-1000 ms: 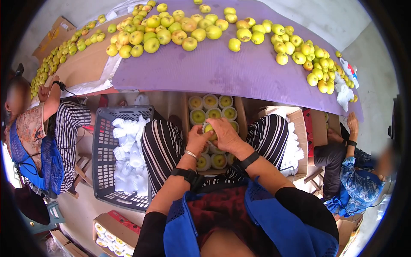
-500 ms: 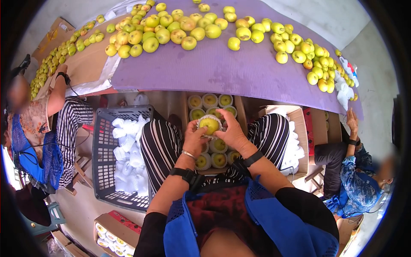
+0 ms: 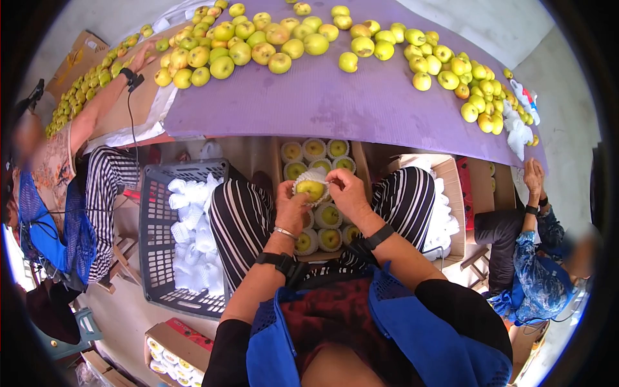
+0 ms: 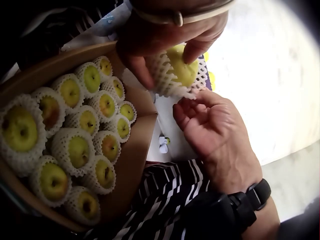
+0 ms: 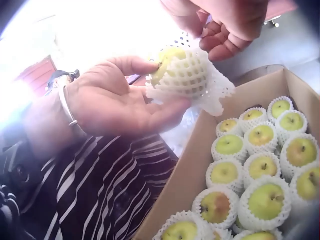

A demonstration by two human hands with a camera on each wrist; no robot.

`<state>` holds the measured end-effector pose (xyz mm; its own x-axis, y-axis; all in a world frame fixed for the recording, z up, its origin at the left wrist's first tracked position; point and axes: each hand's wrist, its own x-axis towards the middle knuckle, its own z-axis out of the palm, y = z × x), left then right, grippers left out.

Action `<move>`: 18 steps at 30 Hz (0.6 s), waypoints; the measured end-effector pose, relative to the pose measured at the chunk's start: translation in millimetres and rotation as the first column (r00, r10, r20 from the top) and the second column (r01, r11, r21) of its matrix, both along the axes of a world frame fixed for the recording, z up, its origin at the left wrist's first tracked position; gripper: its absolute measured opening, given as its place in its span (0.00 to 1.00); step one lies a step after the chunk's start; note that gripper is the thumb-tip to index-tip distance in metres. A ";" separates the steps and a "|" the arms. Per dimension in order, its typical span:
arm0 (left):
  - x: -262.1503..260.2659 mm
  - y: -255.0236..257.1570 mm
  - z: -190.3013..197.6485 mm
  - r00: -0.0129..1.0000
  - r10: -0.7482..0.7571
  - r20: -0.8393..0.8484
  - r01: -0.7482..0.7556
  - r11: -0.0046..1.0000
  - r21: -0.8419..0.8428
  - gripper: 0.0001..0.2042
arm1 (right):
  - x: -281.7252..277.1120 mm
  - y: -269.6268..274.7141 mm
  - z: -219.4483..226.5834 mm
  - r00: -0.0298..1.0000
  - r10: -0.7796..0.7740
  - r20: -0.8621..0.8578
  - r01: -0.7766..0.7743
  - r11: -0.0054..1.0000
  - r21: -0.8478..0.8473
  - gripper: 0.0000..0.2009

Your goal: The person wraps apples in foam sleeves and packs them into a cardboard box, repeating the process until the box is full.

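Holding an apple [image 3: 311,188] in a white foam net [image 5: 192,82] above the open cardboard box [image 3: 363,169], the person works with both hands raised over the lap. The left hand [image 3: 291,208] is turned palm up, its fingers and thumb curled round the underside of the netted apple, a bangle and a dark band on the wrist. The right hand [image 3: 345,192] comes in from the other side with its wrist bent, fingertips pinching the loose rim of the net at the apple's top. Below them, the box is filled with rows of apples, each in its own foam net [image 4: 79,150], resting between striped trouser legs [image 3: 242,219]. A grey plastic crate [image 3: 149,226] of spare nets stands just left of the knees. Beyond the box's far edge, the purple surface [image 3: 322,97] carries loose yellow-green apples [image 3: 258,39] heaped along its far edge and right corner.
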<state>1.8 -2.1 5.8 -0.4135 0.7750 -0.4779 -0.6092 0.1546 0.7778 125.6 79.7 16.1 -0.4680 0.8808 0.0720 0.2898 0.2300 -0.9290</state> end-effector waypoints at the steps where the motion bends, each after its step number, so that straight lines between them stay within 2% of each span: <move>1: -0.3 -0.2 -0.4 1.000 0.009 0.006 -0.009 1.000 0.004 0.18 | -0.7 -2.1 3.0 0.999 0.045 0.001 -0.045 0.998 0.051 0.06; 5: -0.5 -0.2 -0.5 1.000 0.021 0.005 -0.021 0.999 -0.027 0.19 | -2.5 -5.8 13.2 0.990 0.113 -0.090 -0.118 0.991 -0.056 0.08; 7: -2.1 -1.1 -3.1 0.995 0.009 0.104 -0.015 0.998 0.059 0.18 | -1.4 -3.3 10.5 0.980 0.179 -0.089 -0.170 0.980 0.104 0.10; 8: -3.0 -1.7 -4.2 0.995 0.009 0.103 -0.016 0.998 0.059 0.18 | -1.5 -3.5 10.1 0.980 0.179 -0.090 -0.170 0.980 0.104 0.10; 10: -3.3 -2.2 -1.9 0.972 -0.065 0.225 0.022 0.982 0.189 0.19 | -0.7 -4.6 11.0 0.962 0.270 -0.039 -0.240 0.904 0.355 0.11; 14: -2.9 -2.4 -2.7 0.973 -0.051 0.226 0.017 0.989 0.146 0.21 | 0.8 -12.0 14.3 0.936 0.351 0.023 -0.331 0.858 0.393 0.12; 16: -4.8 -2.2 -3.1 0.963 -0.017 0.270 -0.019 0.991 0.132 0.23 | 3.0 -7.2 16.4 0.930 0.336 -0.149 -0.323 0.940 0.107 0.11; 17: -4.6 -2.6 -2.9 0.963 -0.020 0.269 -0.016 0.991 0.131 0.23 | 4.7 -4.1 15.6 0.931 0.333 -0.151 -0.320 0.941 0.107 0.11; 18: -3.5 -3.1 -0.7 0.965 -0.012 0.264 -0.028 0.989 0.145 0.23 | 6.6 0.1 13.4 0.979 0.142 -0.146 -0.142 0.990 0.007 0.10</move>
<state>-1.7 -5.2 5.1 -0.2948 0.8414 -0.4528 -0.7960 0.0459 0.6036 132.2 79.8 29.5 -0.5732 0.8064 0.1458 0.1156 0.2557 -0.9598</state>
